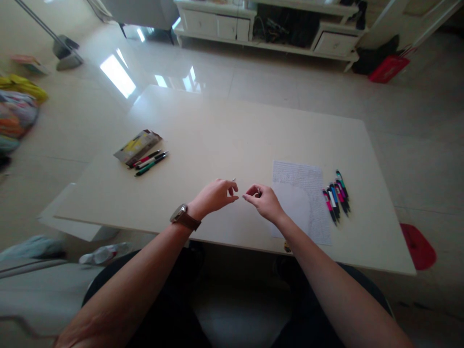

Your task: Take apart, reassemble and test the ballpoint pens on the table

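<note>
Where two hands face each other, head view: a person's left hand (217, 195) and right hand (266, 200) hang near one another, apart, above the near side of a white table (217, 125).
Left hand: fingers curl and the thumb stands a little away from them; a small silvery tip (234, 180) shows just above the index finger, but whether the grip is closed on it cannot be told.
Right hand: thumb and fingers close on a small dark piece (258, 193), mostly hidden within the grasp, its tip pointing up.
Wristwatch (179, 213): worn on the left wrist, on a brown strap.
Paper (319, 212): lies flat beneath and beyond the right forearm, covered in close lines along its top and right side, paler toward the lower left.
Right-hand pens (334, 195): lie side by side just right of the paper, in pink, white, blue, purple and teal with black.
Left-hand pens (151, 164): a few, among them red, white and green, rest together on the table's left side.
Packet (137, 146): grey and yellow, lies just behind those pens.
Floor beyond: a white cabinet (217, 25) stands across glossy tiles (232, 72), a red object (389, 68) near its right end.
</note>
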Action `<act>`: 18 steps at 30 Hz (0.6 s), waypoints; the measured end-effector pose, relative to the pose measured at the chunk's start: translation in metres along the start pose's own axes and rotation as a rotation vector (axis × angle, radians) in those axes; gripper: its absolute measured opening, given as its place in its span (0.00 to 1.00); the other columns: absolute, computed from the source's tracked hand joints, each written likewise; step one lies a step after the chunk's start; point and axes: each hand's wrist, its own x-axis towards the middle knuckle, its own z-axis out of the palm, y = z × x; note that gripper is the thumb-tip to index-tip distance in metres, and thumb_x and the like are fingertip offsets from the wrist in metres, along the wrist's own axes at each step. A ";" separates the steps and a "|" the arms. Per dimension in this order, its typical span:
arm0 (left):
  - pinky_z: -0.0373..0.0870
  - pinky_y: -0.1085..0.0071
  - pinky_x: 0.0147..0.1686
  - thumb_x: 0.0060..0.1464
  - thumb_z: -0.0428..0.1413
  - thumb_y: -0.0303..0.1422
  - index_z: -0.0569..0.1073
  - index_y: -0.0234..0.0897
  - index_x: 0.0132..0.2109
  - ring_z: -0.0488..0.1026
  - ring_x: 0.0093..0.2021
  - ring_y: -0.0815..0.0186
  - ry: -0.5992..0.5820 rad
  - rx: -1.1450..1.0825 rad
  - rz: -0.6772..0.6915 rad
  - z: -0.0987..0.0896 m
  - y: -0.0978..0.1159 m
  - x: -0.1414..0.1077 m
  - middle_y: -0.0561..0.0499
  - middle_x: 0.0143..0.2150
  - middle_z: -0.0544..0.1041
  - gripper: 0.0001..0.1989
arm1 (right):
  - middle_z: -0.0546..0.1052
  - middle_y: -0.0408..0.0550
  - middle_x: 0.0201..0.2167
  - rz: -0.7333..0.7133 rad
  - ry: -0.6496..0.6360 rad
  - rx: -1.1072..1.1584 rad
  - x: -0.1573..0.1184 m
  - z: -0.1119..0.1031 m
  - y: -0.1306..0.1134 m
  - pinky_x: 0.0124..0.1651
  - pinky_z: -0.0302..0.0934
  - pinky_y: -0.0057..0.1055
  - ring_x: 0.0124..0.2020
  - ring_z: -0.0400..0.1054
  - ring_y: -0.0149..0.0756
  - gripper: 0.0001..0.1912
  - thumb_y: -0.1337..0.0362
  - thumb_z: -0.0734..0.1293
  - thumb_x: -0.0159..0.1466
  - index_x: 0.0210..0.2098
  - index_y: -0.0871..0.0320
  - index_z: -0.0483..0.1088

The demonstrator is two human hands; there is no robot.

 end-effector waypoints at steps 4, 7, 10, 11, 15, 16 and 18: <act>0.66 0.72 0.33 0.60 0.56 0.36 0.79 0.39 0.40 0.74 0.30 0.68 -0.057 -0.051 0.093 0.004 0.010 0.000 0.50 0.31 0.80 0.09 | 0.78 0.46 0.28 -0.019 -0.043 0.029 0.001 0.005 0.004 0.34 0.59 0.31 0.29 0.68 0.34 0.09 0.58 0.70 0.59 0.30 0.57 0.75; 0.65 0.72 0.33 0.60 0.55 0.34 0.79 0.39 0.38 0.74 0.31 0.67 -0.023 0.023 0.083 0.003 0.010 0.000 0.50 0.32 0.80 0.08 | 0.78 0.47 0.30 -0.007 -0.024 0.024 0.001 0.006 0.005 0.34 0.59 0.31 0.29 0.67 0.34 0.11 0.55 0.71 0.58 0.33 0.57 0.75; 0.65 0.70 0.35 0.59 0.54 0.32 0.79 0.39 0.38 0.75 0.34 0.66 0.033 0.129 -0.002 0.002 0.002 0.000 0.48 0.36 0.81 0.08 | 0.77 0.46 0.30 0.023 0.038 -0.009 0.001 0.005 0.005 0.34 0.59 0.31 0.29 0.66 0.33 0.14 0.54 0.71 0.58 0.37 0.57 0.74; 0.65 0.70 0.35 0.59 0.54 0.32 0.79 0.38 0.37 0.75 0.35 0.65 0.041 0.165 -0.039 0.002 -0.001 0.000 0.47 0.36 0.81 0.09 | 0.76 0.45 0.29 0.029 0.052 -0.017 0.001 0.005 0.004 0.35 0.59 0.31 0.29 0.66 0.33 0.13 0.54 0.70 0.59 0.37 0.57 0.74; 0.66 0.69 0.37 0.59 0.54 0.33 0.80 0.38 0.39 0.76 0.38 0.62 0.044 0.236 -0.123 0.004 -0.008 0.001 0.45 0.39 0.82 0.09 | 0.71 0.43 0.26 0.020 0.056 0.028 0.002 0.005 0.005 0.34 0.57 0.30 0.29 0.65 0.34 0.16 0.51 0.61 0.65 0.35 0.57 0.71; 0.67 0.69 0.38 0.59 0.54 0.33 0.80 0.38 0.40 0.76 0.38 0.62 0.046 0.232 -0.125 0.005 -0.009 0.001 0.45 0.39 0.82 0.09 | 0.71 0.43 0.26 0.017 0.047 0.051 0.003 0.006 0.006 0.34 0.57 0.30 0.29 0.65 0.33 0.17 0.51 0.59 0.66 0.35 0.57 0.71; 0.67 0.69 0.37 0.58 0.56 0.34 0.79 0.39 0.43 0.76 0.39 0.62 0.051 0.216 -0.130 0.004 -0.009 0.001 0.46 0.40 0.82 0.10 | 0.71 0.44 0.27 0.020 0.016 0.109 0.003 0.007 0.008 0.33 0.58 0.30 0.28 0.64 0.33 0.20 0.50 0.55 0.68 0.35 0.57 0.71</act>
